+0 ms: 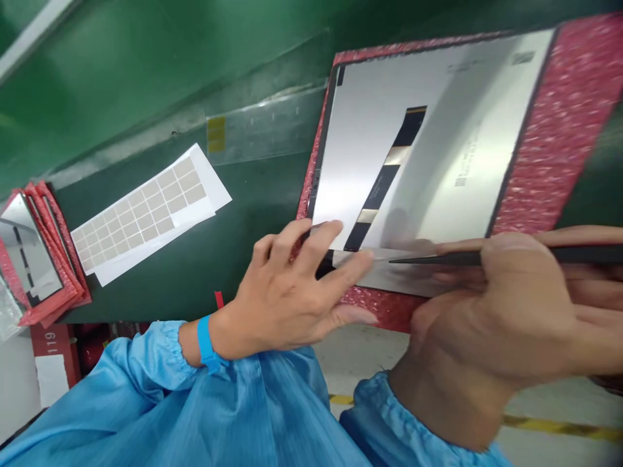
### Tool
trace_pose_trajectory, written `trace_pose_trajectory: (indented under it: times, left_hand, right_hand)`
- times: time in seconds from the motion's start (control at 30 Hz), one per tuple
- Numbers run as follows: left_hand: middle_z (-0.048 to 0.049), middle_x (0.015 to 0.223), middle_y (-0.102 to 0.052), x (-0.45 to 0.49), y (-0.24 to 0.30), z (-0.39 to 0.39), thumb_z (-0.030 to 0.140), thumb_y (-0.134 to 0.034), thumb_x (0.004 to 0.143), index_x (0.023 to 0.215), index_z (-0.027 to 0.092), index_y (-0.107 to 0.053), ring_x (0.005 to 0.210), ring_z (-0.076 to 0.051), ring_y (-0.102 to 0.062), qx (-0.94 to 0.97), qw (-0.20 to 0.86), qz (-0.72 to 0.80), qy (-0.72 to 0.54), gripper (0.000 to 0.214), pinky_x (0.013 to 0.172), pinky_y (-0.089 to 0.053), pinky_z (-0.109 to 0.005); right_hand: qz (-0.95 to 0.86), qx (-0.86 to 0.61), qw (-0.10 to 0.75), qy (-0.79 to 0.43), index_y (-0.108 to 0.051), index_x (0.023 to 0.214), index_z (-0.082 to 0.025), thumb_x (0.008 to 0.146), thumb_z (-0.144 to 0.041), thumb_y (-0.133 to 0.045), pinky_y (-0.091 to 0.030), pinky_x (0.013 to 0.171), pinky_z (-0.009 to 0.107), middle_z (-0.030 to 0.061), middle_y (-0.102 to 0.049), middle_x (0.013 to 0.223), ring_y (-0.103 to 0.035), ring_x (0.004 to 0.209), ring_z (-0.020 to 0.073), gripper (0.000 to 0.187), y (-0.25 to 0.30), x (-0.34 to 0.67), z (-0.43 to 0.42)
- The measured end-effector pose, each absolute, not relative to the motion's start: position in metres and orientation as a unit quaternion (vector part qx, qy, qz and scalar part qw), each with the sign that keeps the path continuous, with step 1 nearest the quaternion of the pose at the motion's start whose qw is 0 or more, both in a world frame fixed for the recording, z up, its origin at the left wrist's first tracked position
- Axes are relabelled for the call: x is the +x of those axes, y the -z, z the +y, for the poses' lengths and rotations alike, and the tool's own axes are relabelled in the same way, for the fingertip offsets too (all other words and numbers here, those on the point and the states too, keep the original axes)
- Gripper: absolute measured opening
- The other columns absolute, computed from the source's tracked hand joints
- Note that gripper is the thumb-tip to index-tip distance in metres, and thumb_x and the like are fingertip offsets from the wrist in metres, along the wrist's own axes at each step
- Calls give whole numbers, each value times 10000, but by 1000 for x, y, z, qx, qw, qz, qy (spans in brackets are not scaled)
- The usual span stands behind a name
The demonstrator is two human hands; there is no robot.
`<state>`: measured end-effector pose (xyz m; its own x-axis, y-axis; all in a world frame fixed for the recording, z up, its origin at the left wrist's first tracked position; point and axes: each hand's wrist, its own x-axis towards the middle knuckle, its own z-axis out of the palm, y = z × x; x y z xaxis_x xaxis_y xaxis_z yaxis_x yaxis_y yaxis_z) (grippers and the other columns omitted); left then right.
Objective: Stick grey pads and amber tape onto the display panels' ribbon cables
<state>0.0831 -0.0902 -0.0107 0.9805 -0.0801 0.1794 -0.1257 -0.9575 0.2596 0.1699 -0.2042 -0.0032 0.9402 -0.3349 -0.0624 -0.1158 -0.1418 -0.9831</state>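
Note:
A silver-backed display panel lies on a pink bubble-wrap sheet, a black flex cable running slantwise across its back. My left hand rests at the panel's near left corner, fingers spread and fingertips on its edge by the cable's lower end. In my right hand is a pair of black tweezers, its tip pointing left just above the panel's near edge, close to my left index finger. The right hand is somewhat blurred.
White sheets of grey square stickers lie left on the green table. Several panels in pink wrap are stacked at far left. A clear plastic strip with a yellow patch lies behind. A red bin stands below the table edge.

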Motion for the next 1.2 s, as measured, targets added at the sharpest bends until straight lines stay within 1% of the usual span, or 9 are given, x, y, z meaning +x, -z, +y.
trace_pose_trajectory:
  times: [0.1, 0.27, 0.5, 0.73, 0.8, 0.9, 1.03, 1.13, 1.2]
  left_hand:
    - [-122, 1575, -449, 83, 11, -94, 703, -471, 1000, 1441, 294, -603, 1439, -340, -378, 992, 88, -67, -61, 616, 1083, -369, -467]
    - [-117, 1592, -460, 60, 8, -80, 695, -561, 963, 1460, 335, -580, 1458, -352, -374, 994, 36, -37, -95, 614, 1126, -298, -500]
    - [-110, 1646, -400, 60, 0, -90, 648, -461, 1024, 1420, 210, -602, 1489, -341, -352, 994, 7, -76, -79, 607, 1154, -319, -510]
    - [-168, 1592, -456, 51, -6, -80, 518, -513, 1037, 1387, 221, -596, 1486, -382, -368, 998, -3, -26, -61, 466, 1161, -282, -597]
    - [-178, 1546, -492, 53, -13, -75, 510, -482, 1048, 1329, 177, -613, 1421, -381, -440, 998, 46, 2, -36, 455, 1130, -349, -562]
    - [-180, 1433, -571, 72, -30, -76, 526, -401, 1066, 1369, 134, -548, 1282, -331, -560, 965, 223, 136, 11, 517, 1065, -443, -456]
    - [-253, 1300, -642, 111, -43, -79, 576, -461, 1005, 1392, 41, -487, 1222, -381, -624, 875, 396, 265, 86, 661, 1036, -487, -470]
    - [-285, 1271, -670, 136, -35, -72, 601, -557, 945, 1308, 11, -572, 1171, -393, -675, 840, 448, 291, 102, 693, 964, -551, -446]
    - [-250, 1189, -722, 149, -27, -69, 566, -606, 930, 1193, 30, -668, 1086, -360, -721, 814, 488, 296, 112, 601, 887, -592, -405]
  right_hand:
    - [88, -714, 677, 156, -576, 728, -174, 671, -244, -655, -463, 432, 290, 16, -543, 656, -605, 556, 183, 120, 15, 173, -208]
    - [60, -664, 721, 188, -537, 746, -153, 643, -207, -673, -497, 422, 258, 10, -512, 722, -582, 554, 153, 180, 32, 177, -214]
    - [63, -676, 711, 180, -514, 742, -166, 612, -251, -660, -472, 388, 274, 6, -495, 663, -569, 521, 186, 213, 42, 177, -219]
    - [88, -668, 721, 160, -517, 730, -169, 622, -279, -673, -482, 406, 269, 42, -528, 654, -596, 554, 211, 220, 42, 172, -217]
    - [99, -666, 725, 147, -526, 742, -164, 628, -293, -692, -476, 401, 272, 64, -559, 662, -599, 552, 221, 239, 43, 171, -217]
    - [120, -654, 732, 149, -531, 743, -163, 596, -333, -693, -454, 384, 270, 73, -582, 660, -581, 526, 217, 276, 46, 171, -218]
    - [155, -633, 742, 154, -491, 723, -177, 601, -342, -710, -422, 371, 262, 35, -559, 624, -552, 500, 199, 301, 51, 174, -220]
    - [187, -628, 743, 135, -441, 732, -166, 769, -291, -741, -427, 420, 214, -9, -514, 607, -529, 509, 138, 327, 53, 178, -225]
    - [205, -624, 744, 121, -420, 744, -157, 900, -289, -714, -420, 450, 185, -32, -471, 602, -499, 511, 101, 358, 50, 181, -230]
